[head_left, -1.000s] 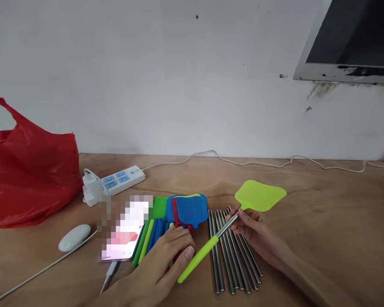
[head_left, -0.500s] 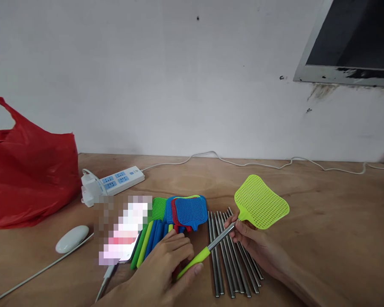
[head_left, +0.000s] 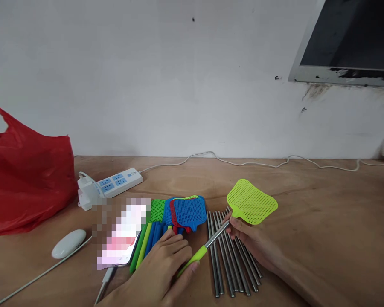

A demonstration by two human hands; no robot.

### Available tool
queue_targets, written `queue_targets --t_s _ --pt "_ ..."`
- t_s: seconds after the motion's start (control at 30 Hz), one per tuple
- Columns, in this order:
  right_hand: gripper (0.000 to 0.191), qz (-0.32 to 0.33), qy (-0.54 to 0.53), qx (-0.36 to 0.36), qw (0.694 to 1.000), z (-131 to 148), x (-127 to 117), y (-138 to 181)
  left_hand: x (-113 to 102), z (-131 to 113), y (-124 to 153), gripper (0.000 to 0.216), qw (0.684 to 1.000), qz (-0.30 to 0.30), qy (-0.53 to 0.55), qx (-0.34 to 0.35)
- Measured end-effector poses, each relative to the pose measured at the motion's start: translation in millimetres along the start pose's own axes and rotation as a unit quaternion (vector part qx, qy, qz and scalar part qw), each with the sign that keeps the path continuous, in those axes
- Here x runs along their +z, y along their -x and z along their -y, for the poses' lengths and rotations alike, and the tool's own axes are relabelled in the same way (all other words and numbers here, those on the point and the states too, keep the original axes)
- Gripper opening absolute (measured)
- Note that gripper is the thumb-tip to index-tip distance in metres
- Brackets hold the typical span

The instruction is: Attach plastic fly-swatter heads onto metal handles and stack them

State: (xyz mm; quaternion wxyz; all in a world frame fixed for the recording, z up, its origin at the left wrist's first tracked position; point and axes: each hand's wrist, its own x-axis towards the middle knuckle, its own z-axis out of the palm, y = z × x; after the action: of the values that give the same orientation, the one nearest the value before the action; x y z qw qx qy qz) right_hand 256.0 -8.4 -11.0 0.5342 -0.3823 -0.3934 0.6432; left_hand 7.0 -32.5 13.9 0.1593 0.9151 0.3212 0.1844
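A yellow-green fly swatter (head_left: 252,202) with a metal rod and a matching grip slants between my two hands. My left hand (head_left: 166,264) is closed round its grip at the lower end. Near the neck of the swatter head, my right hand (head_left: 243,232) pinches the metal rod. Under and beside the right hand lie several loose metal rods (head_left: 233,264). Several coloured handle grips (head_left: 143,245) lie partly hidden behind my left hand. Beyond them is a stack of swatter heads, a blue one (head_left: 190,212) on top, with red, yellow and green showing.
A lit phone (head_left: 124,238), partly blurred out, lies left of the grips with a cable plugged in. Behind it sits a white power strip (head_left: 121,181). A white oval object (head_left: 68,244) and a red plastic bag (head_left: 28,183) are at the left. A cord (head_left: 249,163) runs along the wall.
The swatter head and my right hand have shifted slightly left and down in view. My left hand keeps its hold on the grip. The whole view has moved a little.
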Motion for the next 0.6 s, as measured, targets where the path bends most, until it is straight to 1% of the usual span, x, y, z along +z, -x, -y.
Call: queue_targets --t_s 0.13,0.23,0.4,0.47,0.6 --pt "0.034 -0.005 0.004 -0.003 1.000 4 3 2 -3 3 0 0.024 1.000 0.007 0.002 0.001" --pt "0.039 -0.014 0.001 -0.008 1.000 5 6 2 -9 1 -2 0.026 0.999 0.018 0.022 -0.020" --pt "0.038 -0.039 0.005 -0.041 0.998 5 11 5 -11 -11 -3 0.028 0.992 0.028 0.083 -0.095" --pt "0.038 -0.048 0.004 -0.051 0.998 4 17 10 -10 -17 -3 0.031 0.988 0.036 0.111 -0.106" --pt "0.038 -0.040 0.010 -0.039 0.998 2 28 22 -7 -26 -6 0.042 0.984 0.019 0.134 -0.115"
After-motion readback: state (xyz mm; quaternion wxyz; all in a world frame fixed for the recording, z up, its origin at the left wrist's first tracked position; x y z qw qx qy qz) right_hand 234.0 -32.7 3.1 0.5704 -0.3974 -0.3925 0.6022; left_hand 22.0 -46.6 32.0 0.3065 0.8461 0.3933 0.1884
